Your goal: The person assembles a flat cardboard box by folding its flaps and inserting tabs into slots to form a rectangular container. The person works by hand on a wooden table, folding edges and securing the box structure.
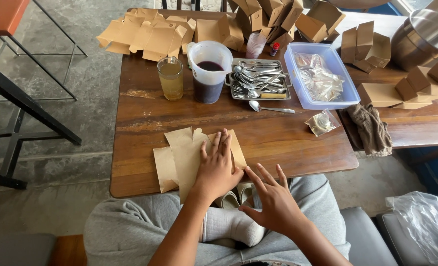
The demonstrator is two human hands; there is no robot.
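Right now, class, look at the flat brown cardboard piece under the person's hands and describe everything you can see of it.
The flat cardboard piece is plain brown card, an unfolded box blank with several flaps and a notched top edge. It lies flat on the wooden table at its near edge, its lower part overhanging toward the lap. The left hand presses on it, fingers spread. The right hand is at its lower right corner.

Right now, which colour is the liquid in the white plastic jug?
Dark purple-red liquid in the jug, seen in the head view.
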